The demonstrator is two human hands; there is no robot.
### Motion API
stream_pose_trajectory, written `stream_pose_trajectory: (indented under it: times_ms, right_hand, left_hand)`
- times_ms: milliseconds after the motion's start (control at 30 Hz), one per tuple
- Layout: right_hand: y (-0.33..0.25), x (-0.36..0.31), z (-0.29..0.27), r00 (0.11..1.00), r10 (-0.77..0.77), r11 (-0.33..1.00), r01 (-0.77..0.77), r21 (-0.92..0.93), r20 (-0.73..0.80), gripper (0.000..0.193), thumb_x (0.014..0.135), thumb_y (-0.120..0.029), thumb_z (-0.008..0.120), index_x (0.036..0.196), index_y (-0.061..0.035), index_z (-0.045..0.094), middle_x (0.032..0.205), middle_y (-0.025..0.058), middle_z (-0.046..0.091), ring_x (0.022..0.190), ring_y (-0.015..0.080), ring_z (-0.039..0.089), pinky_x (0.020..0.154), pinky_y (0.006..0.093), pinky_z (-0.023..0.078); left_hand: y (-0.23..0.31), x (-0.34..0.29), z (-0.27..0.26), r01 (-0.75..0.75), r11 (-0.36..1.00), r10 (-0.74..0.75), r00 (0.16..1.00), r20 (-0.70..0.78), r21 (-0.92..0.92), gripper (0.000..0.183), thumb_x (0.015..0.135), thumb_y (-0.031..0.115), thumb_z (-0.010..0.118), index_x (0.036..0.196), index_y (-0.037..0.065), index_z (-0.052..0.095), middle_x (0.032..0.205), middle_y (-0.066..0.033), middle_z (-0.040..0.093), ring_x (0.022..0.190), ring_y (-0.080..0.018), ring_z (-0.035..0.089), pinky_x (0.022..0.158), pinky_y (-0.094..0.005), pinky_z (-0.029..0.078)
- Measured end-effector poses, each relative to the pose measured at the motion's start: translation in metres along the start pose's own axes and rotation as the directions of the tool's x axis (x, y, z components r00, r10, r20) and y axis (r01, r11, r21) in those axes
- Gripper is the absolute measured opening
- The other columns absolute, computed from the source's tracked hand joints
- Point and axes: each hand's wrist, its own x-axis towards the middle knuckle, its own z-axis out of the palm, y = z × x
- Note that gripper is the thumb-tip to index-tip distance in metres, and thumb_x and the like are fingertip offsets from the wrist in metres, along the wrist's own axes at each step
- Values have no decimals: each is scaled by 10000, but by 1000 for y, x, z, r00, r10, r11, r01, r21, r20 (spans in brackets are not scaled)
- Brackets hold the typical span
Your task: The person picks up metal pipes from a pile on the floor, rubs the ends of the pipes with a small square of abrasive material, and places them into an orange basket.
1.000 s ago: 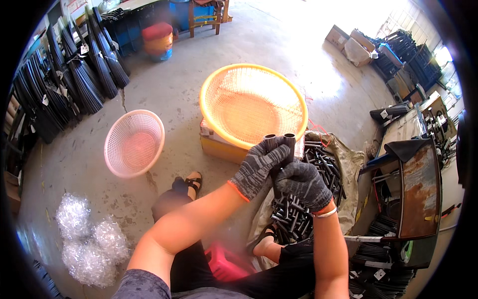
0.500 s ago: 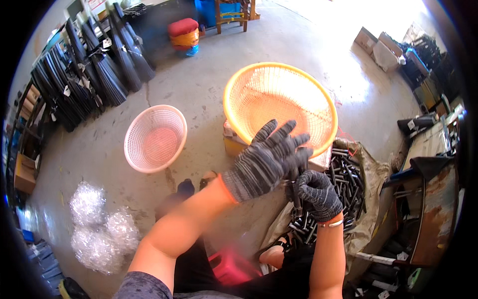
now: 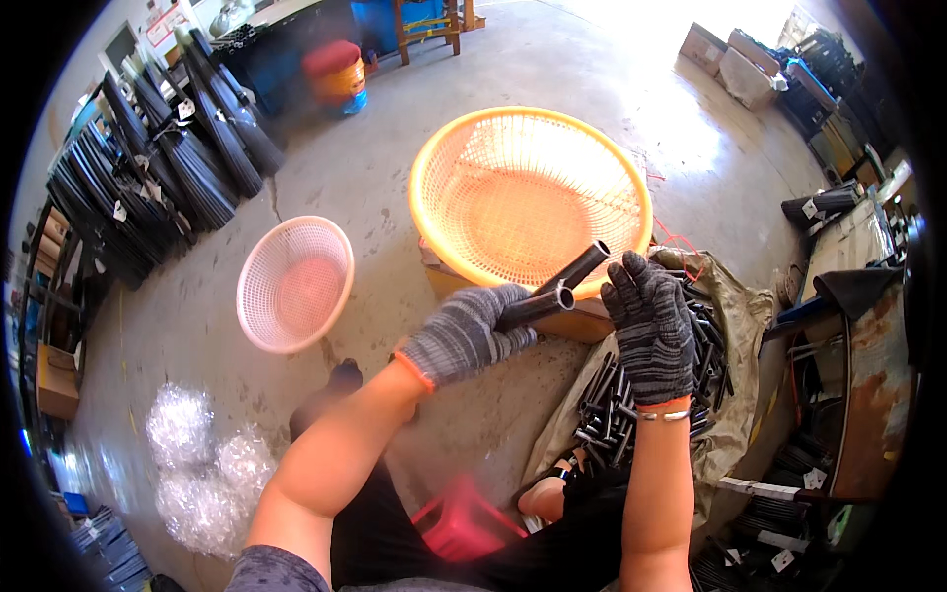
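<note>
Tubes (image 3: pixel 538 309): two short black hollow pieces, held together in the left hand (image 3: pixel 469 335), their open ends pointing up and to the right, near the close rim of the orange basket.
Left hand: in a grey striped knit glove with an orange cuff, fingers wrapped around both tubes.
Right hand (image 3: pixel 651 326): gloved alike, open, fingers raised, just beside the tube ends but apart from them.
Orange basket (image 3: pixel 523 222): wide, round, mesh-sided, on a cardboard box (image 3: pixel 589 328) ahead of the person.
Heap of dark tubes (image 3: pixel 617 414): on a spread khaki sack (image 3: pixel 747 355), below and around the right hand.
Pink basket (image 3: pixel 296 281): smaller, on the floor to the left.
Clear plastic bundles (image 3: pixel 202 474): on the floor, lower left.
</note>
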Motion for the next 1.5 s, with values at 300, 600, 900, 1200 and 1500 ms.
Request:
stream_pose_trajectory:
  times_ms: [300, 600, 900, 1200, 1500]
  right_hand:
    - [21, -26, 35, 977, -21, 779, 148, -609, 210, 155, 902, -45, 605, 1047, -7, 645, 1023, 54, 662, 945, 126, 595, 871, 280, 483]
    - [0, -27, 27, 974, -181, 624, 221, -749, 137, 226, 912, -87, 597, 1114, -4, 656, 957, 5, 666, 819, 78, 567, 758, 237, 472]
    - [-2, -28, 21, 994, 10, 850, 49, -525, 109, 294, 870, -24, 615, 1162, 6, 617, 1003, 60, 670, 844, 115, 599, 767, 246, 492]
    - [13, -26, 22, 992, -46, 856, 102, -506, 121, 204, 818, 30, 657, 1017, -3, 631, 967, 67, 669, 846, 128, 619, 746, 271, 516]
    - [5, -28, 29, 997, 48, 867, -9, -498, 65, 444, 802, 70, 658, 1217, -32, 539, 968, 56, 649, 830, 118, 613, 699, 237, 507]
  left_hand:
    - [16, -1, 31, 343, 714, -104, 914, 392, -610, 427, 759, 199, 776, 1114, 24, 617, 949, -77, 688, 857, -149, 639, 697, -273, 506]
    - [25, -3, 29, 270, 652, -93, 956, 279, -709, 521, 777, 169, 758, 1232, 42, 537, 980, -64, 670, 913, -190, 652, 697, -282, 513]
    - [25, -6, 27, 175, 601, -52, 982, 180, -780, 569, 786, 202, 749, 1266, 25, 499, 1034, -81, 643, 942, -193, 633, 834, -327, 515]
    - [28, -10, 27, 132, 627, -53, 990, 128, -768, 562, 789, 228, 748, 1256, 18, 516, 1008, -74, 636, 910, -170, 634, 797, -309, 530]
    - [24, -10, 25, 185, 605, -124, 983, 138, -774, 484, 807, 185, 719, 1214, -15, 549, 995, -87, 648, 879, -175, 635, 784, -314, 532]
